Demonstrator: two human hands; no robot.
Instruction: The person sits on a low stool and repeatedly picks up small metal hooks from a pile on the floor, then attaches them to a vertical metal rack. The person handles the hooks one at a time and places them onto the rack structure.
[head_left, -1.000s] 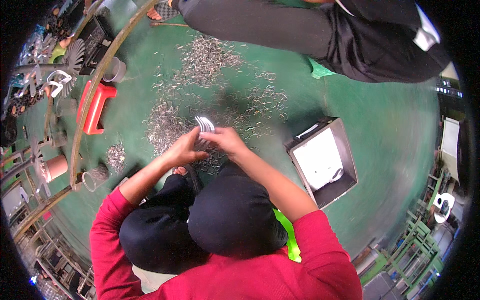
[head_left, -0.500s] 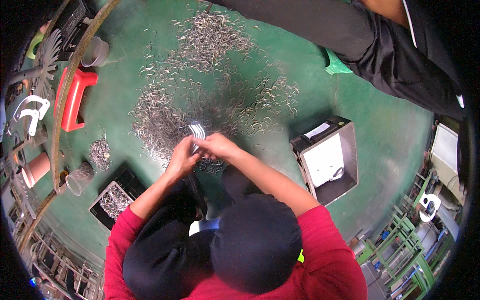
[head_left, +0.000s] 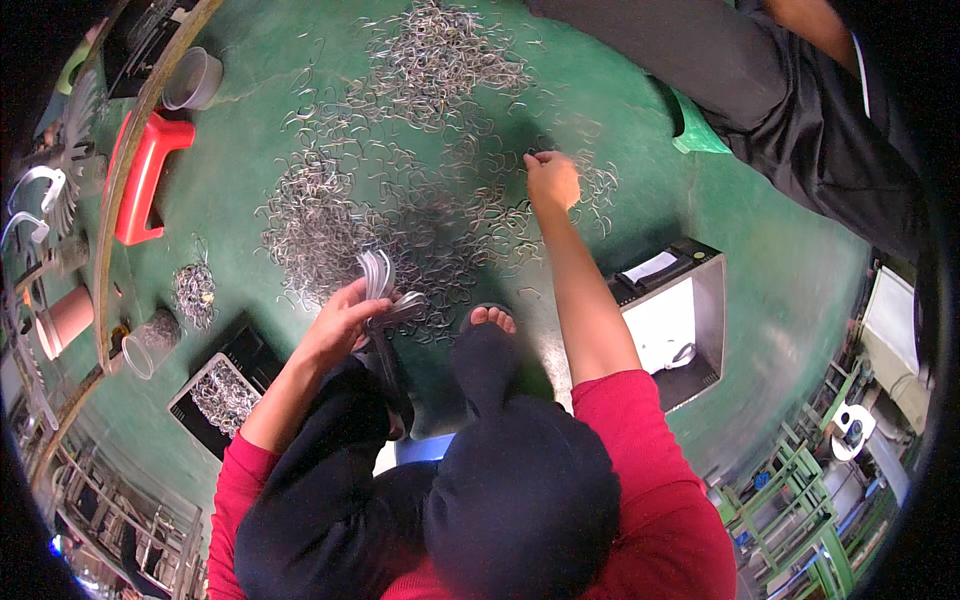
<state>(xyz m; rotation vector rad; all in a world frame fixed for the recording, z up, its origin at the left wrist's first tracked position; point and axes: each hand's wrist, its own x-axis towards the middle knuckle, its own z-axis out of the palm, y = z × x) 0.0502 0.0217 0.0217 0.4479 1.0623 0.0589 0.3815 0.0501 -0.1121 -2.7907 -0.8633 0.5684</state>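
My left hand (head_left: 342,320) is closed around a fanned bundle of bent metal wire hooks (head_left: 375,270), nested together with their curves upward. It is just above the near edge of a large heap of loose hooks (head_left: 318,225) on the green floor. My right hand (head_left: 554,182) reaches out far to the right, over hooks scattered thinly on the floor. Its thumb and fingers are pinched together; whatever is between them is too small to make out. Farther off lies another heap of hooks (head_left: 440,65).
On the right stands a dark crate (head_left: 708,325) with a white lining. A black bin of hooks (head_left: 225,398), a small hook pile (head_left: 194,292), a clear tub (head_left: 150,345) and a red stool (head_left: 145,180) are on the left. Another person's dark-trousered leg (head_left: 690,70) extends at upper right.
My right hand has left the bundle and moved away to the far right over the scattered hooks. My left hand keeps the bundle, which now fans out, slightly farther left.
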